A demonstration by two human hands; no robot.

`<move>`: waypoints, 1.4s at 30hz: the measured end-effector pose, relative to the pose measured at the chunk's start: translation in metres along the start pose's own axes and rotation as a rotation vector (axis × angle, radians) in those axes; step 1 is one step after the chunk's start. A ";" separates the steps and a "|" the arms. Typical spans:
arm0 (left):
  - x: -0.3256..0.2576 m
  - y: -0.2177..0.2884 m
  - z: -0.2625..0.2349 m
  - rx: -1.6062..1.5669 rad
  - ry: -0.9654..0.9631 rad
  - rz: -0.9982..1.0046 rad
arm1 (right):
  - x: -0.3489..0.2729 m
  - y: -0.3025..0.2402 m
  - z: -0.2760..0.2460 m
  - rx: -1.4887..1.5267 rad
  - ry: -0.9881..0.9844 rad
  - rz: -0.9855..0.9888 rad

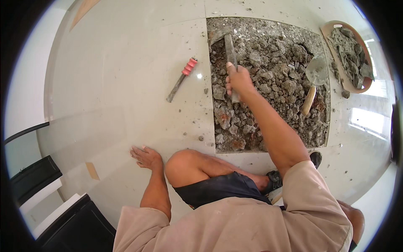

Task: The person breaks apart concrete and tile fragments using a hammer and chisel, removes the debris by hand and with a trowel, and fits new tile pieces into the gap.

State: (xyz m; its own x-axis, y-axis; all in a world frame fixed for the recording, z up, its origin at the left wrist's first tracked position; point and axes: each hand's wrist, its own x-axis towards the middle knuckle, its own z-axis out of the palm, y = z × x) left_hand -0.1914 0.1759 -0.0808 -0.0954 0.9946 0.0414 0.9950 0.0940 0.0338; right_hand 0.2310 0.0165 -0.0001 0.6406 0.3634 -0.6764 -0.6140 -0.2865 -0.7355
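Note:
My right hand [240, 80] is closed around the handle of a dust-covered hammer [229, 48], held over the left part of a rectangular hole in the tiles. Its long head lies at the hole's far left edge; whether it touches the rubble I cannot tell. Broken grey rubble [268, 84] fills the hole. On the tiles left of it lies a chisel [178, 85] with a red ribbed grip. My left hand [147, 158] rests on the floor beside my bent knee, fingers spread, holding nothing. A trowel [315, 71] with a wooden handle lies on the rubble's right side.
An orange-brown basin [364, 89] of broken chunks and grey debris stands at the far right. Small crumbs dot the pale glossy floor tiles [126, 84]. Black-and-white furniture pieces [77, 227] stand at the lower left. A small tan piece [92, 171] lies near them.

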 end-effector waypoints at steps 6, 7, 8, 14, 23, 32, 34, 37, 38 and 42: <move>0.000 0.002 -0.003 0.005 -0.009 -0.023 | -0.005 -0.017 -0.030 0.370 0.291 -0.491; 0.000 0.001 -0.003 0.011 -0.013 -0.031 | -0.005 -0.017 -0.026 0.368 0.293 -0.489; 0.000 -0.001 -0.003 0.017 -0.016 -0.039 | -0.006 -0.016 -0.017 0.400 0.330 -0.473; -0.002 -0.003 -0.001 0.011 -0.024 -0.018 | 0.009 0.005 -0.023 -0.110 -0.128 0.033; 0.000 0.004 -0.003 0.012 -0.052 -0.032 | -0.012 -0.005 0.017 0.043 -0.095 0.063; 0.001 0.000 -0.002 0.007 -0.032 -0.011 | -0.008 0.003 0.000 0.129 -0.140 0.106; -0.001 0.003 -0.004 0.004 -0.044 -0.015 | -0.010 0.004 -0.011 0.124 -0.144 0.095; 0.001 0.002 -0.006 0.005 -0.042 -0.020 | -0.024 0.010 -0.023 0.098 -0.159 0.107; 0.000 0.001 -0.005 0.004 -0.031 -0.023 | -0.028 0.012 -0.025 0.054 -0.109 0.027; -0.002 0.002 -0.004 0.002 -0.035 -0.035 | -0.028 0.012 -0.024 0.157 0.109 -0.239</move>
State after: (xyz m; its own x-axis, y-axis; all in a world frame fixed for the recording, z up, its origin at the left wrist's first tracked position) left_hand -0.1895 0.1744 -0.0766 -0.1286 0.9917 0.0051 0.9912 0.1283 0.0329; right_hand 0.2167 -0.0185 0.0093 0.8160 0.3047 -0.4912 -0.4980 -0.0607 -0.8650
